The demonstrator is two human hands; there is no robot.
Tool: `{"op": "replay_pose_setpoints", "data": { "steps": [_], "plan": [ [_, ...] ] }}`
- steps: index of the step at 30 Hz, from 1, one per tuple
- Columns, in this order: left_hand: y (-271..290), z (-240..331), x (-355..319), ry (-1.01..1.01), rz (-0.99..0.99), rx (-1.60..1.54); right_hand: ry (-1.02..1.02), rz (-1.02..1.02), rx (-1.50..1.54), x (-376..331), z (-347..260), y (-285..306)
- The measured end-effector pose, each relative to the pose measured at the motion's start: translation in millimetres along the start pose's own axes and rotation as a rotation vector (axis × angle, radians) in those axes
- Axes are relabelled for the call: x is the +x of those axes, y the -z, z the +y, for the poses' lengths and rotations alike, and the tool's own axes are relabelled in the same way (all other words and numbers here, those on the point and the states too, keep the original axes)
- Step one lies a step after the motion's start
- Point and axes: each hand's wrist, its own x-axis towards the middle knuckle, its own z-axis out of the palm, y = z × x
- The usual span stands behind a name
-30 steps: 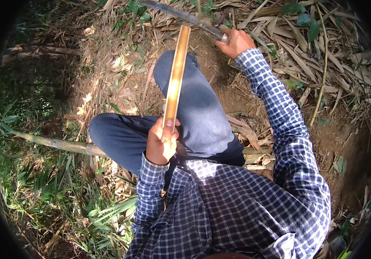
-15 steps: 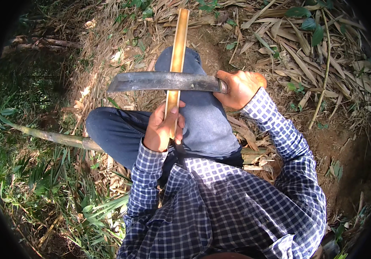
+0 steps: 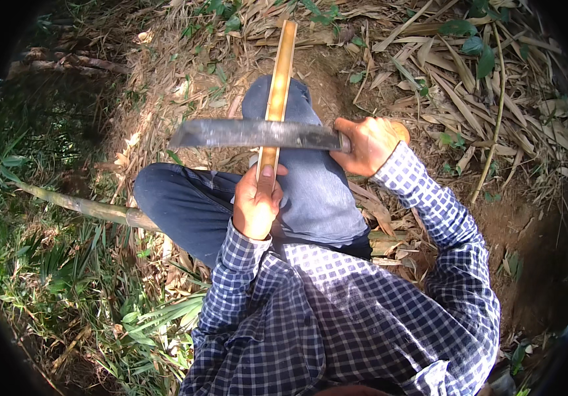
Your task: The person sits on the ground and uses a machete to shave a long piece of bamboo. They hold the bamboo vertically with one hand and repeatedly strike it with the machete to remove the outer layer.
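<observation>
A split bamboo strip, pale yellow-brown on its hollowed face, points away from me over my knee. My left hand is closed round its near end, thumb on top. Across the strip, just beyond that thumb, lies the long dark blade of a machete, its tip to the left. My right hand is wrapped round the machete's wooden handle, the end of which shows past my fist. Blade and strip overlap in view; whether they touch is hard to tell.
My bent legs in blue trousers lie under the work. A bamboo pole extends to the left from beside my knee. Dry leaves litter the ground at the far right, near a thin curved stem. Green plants grow at the left.
The machete has shifted slightly nearer to me and right, and its blade has turned a little. My left hand has moved slightly right, and the bamboo strip tilts more to the right.
</observation>
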Motion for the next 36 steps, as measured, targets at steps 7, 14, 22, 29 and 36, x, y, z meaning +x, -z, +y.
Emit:
{"op": "replay_pose_setpoints", "data": {
  "steps": [7, 14, 22, 29, 36],
  "plan": [
    [-0.5, -6.6, -6.3, -0.033, -0.016, -0.032, -0.129, 0.036, -0.015, 18.4, 6.3, 11.4],
    [0.7, -10.2, -13.7, -0.053, 0.027, 0.021, -0.044, -0.039, -0.064, 20.4, 14.8, 1.1],
    [5.2, -9.8, -20.7, -0.018, -0.003, 0.025, 0.005, -0.063, -0.097, 17.2, 9.6, 4.4],
    [2.3, 1.5, -26.5, 0.073, -0.009, -0.019, -0.062, 0.024, -0.04, 30.4, 23.0, 3.3],
    [1.3, -4.7, -32.8, 0.078, 0.021, -0.056, -0.07, 0.084, -0.017, 44.9, 40.3, 3.0]
  ]
}}
